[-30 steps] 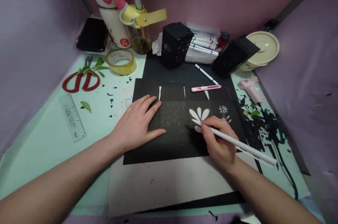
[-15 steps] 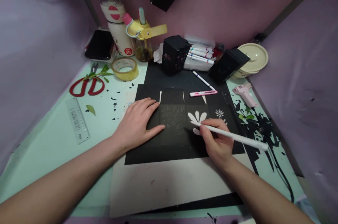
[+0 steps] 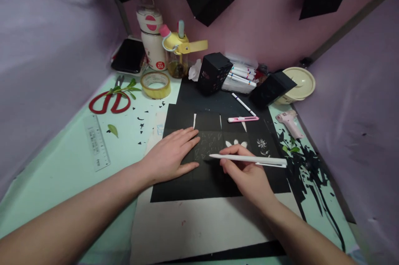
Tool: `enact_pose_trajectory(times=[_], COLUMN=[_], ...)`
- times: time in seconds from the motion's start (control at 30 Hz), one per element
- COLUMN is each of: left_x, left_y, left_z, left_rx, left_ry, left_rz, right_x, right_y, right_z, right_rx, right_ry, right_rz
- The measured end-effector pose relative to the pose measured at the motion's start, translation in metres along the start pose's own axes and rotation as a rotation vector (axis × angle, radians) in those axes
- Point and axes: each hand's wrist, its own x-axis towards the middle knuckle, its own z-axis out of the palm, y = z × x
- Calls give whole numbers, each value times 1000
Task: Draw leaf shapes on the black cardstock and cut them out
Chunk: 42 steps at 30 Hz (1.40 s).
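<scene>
My left hand (image 3: 174, 152) lies flat with fingers outstretched on the left part of a black paper sheet (image 3: 177, 190). My right hand (image 3: 246, 169) pinches a white pen (image 3: 258, 159), whose tip points left over drawn triangle outlines (image 3: 205, 142). Whether the tip touches the paper I cannot tell. Just beyond my right hand a flower-shaped cut-out (image 3: 236, 143) shows white, its lower part hidden by the hand. To the right is a smaller white flower pattern (image 3: 261, 143). A pink craft knife (image 3: 243, 119) rests along the sheet's upper part.
Red-handled scissors (image 3: 109, 102), a clear ruler (image 3: 97, 144) and a tape roll (image 3: 156, 86) sit at left. Bottles (image 3: 152, 44), a black paper box (image 3: 214, 73) and boxed markers (image 3: 240, 78) stand behind. At right lie a pink glue gun (image 3: 289, 122) and black scraps (image 3: 308, 165).
My right hand has moved the pen leftward from the flower cut-out to the triangle outlines, and the pen lies flatter. My left hand stays on the sheet. The camera view has shifted slightly.
</scene>
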Motion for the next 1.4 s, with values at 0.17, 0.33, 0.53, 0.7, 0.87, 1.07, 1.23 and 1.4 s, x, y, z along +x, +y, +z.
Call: enact_pose_trajectory(times=[0.17,0.33,0.53,0.7,0.87,1.07,1.23,1.4], left_x=[0,2,1,2,1,1,2,4], left_y=[1,0,0,-2,-3,-2,-4,-10], left_z=[-1,-1,-1,0,1,0,-5,-9], left_rx=[13,-27,-20,-28,-20,-48,-212,-365], left_ry=[-8,15,23,24,25,25,38,165], left_rz=[-14,-18,-17,-10,-14,-26,-130,-321], right_x=[0,-2,-5,-8,-5,-4,-8,-9], right_y=[23,22,28,32,29,29,30,30], right_z=[9,8,15,13,12,13,15,15], right_rx=[-199,-221,-152,-204,-190,-207,-229,-198], right_ry=[40,-22,-72,-28,-7,26,29,27], right_rz=[-231,-370,-408,-310,-257,-285,-214,-186])
